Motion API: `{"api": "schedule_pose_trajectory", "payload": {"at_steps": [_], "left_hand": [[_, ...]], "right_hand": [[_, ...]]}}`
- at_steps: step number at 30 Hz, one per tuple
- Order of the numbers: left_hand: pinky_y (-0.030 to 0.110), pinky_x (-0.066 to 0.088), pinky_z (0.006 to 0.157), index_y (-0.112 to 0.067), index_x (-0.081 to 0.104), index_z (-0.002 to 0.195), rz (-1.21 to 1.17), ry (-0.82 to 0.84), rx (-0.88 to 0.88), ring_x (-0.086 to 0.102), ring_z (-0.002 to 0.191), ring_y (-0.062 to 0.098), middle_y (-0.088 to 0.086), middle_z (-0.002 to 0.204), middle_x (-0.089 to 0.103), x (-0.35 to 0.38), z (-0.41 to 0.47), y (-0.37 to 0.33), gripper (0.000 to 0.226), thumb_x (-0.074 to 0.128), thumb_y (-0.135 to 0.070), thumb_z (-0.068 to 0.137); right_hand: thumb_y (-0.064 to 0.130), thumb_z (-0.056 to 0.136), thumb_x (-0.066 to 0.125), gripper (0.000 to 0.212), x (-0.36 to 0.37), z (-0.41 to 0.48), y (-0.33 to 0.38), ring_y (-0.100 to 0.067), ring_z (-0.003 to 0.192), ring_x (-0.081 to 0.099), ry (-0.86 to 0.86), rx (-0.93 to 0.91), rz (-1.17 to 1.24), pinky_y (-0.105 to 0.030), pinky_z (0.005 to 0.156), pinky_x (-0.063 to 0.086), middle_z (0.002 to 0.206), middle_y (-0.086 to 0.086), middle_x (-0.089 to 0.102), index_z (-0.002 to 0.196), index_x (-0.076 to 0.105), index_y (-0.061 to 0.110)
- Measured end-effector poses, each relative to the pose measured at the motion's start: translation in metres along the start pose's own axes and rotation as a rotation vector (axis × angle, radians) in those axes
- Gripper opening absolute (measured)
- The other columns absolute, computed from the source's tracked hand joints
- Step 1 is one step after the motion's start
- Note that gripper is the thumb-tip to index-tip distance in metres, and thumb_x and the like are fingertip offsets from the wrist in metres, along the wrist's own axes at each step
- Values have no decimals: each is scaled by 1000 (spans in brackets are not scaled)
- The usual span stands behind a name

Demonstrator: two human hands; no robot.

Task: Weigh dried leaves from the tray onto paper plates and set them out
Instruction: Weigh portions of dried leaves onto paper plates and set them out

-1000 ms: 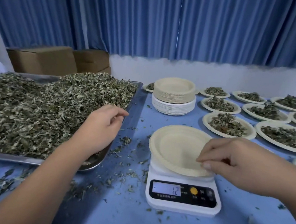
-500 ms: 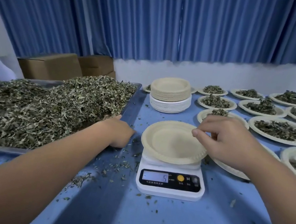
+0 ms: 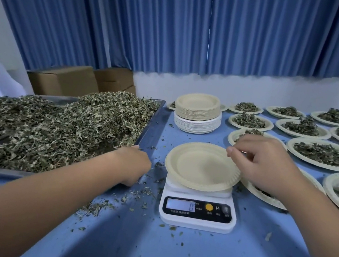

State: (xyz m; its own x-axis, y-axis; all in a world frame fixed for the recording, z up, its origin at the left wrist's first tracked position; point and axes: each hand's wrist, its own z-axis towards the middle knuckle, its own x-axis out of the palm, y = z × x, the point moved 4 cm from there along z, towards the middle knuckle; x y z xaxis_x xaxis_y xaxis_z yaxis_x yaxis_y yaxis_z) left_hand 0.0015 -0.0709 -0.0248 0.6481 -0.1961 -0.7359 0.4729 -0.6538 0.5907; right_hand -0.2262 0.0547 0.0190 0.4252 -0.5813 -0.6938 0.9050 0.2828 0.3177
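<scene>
**Weighing station, head view.** We look down on a blue table (image 3: 169,255) with a white digital scale (image 3: 196,218) near its middle. An empty paper plate (image 3: 198,166) lies on the scale's platform, and the display reads 0.

To the left we see the metal tray (image 3: 153,124), heaped with dried leaves (image 3: 56,126). Loose leaf crumbs (image 3: 97,207) are scattered on the table between tray and scale.

The left hand (image 3: 133,165) rests at the tray's near right corner, knuckles up and fingers turned under. We cannot tell whether it holds any leaves.

The right hand (image 3: 267,165) hovers at the far right rim of the empty plate with its fingers curled and the thumb and forefinger tips brought together. We cannot tell whether they pinch the rim or merely touch it.

Behind the scale stands a stack of unused plates (image 3: 197,112), cream ones on top of white ones. To the right, filled plates (image 3: 322,154) lie in rows, each carrying a small mound of leaves. Cardboard boxes (image 3: 63,79) sit behind the tray, before a blue curtain (image 3: 177,32).
</scene>
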Motion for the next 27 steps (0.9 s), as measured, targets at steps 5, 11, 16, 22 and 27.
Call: {"api": "schedule_pose_trajectory", "payload": {"at_steps": [5, 11, 16, 22, 27], "left_hand": [[43, 16, 121, -8, 60, 99, 139, -74, -22, 61, 95, 26, 4, 78, 50, 3, 1, -7, 22, 47, 7, 89], [37, 51, 76, -6, 60, 100, 13, -127, -96, 61, 95, 30, 11, 104, 62, -1, 0, -9, 23, 50, 10, 87], [36, 48, 71, -7, 61, 103, -127, -190, -191, 62, 96, 31, 11, 107, 60, -15, -8, 0, 21, 48, 4, 91], [40, 50, 84, -12, 66, 114, -823, -790, -170, 62, 96, 28, 9, 106, 68, -61, -29, -3, 24, 51, -14, 96], [33, 55, 84, -37, 38, 146, -1083, -776, -111, 65, 93, 17, -3, 130, 60, -57, -23, 1, 52, 50, -19, 99]], "right_hand": [[23, 89, 61, 25, 1, 0, -3, 1, 70, 53, -9, 24, -17, -26, 66, 35, 67, 15, 56, 68, 70, 14], [25, 90, 60, 26, 2, -1, -3, 0, 68, 52, -14, 36, -22, -29, 64, 38, 64, 13, 53, 68, 70, 15], [30, 90, 57, 32, 2, -1, -6, -12, 69, 56, -9, 70, -48, -34, 65, 46, 69, 2, 60, 68, 69, 11], [28, 90, 57, 34, -3, -2, -7, -10, 63, 53, -24, 107, -62, -29, 63, 41, 72, -5, 63, 69, 69, 5], [20, 91, 61, 30, -4, -3, -8, -7, 61, 53, -30, 106, -68, -15, 60, 34, 70, -6, 64, 66, 70, 5]]}}
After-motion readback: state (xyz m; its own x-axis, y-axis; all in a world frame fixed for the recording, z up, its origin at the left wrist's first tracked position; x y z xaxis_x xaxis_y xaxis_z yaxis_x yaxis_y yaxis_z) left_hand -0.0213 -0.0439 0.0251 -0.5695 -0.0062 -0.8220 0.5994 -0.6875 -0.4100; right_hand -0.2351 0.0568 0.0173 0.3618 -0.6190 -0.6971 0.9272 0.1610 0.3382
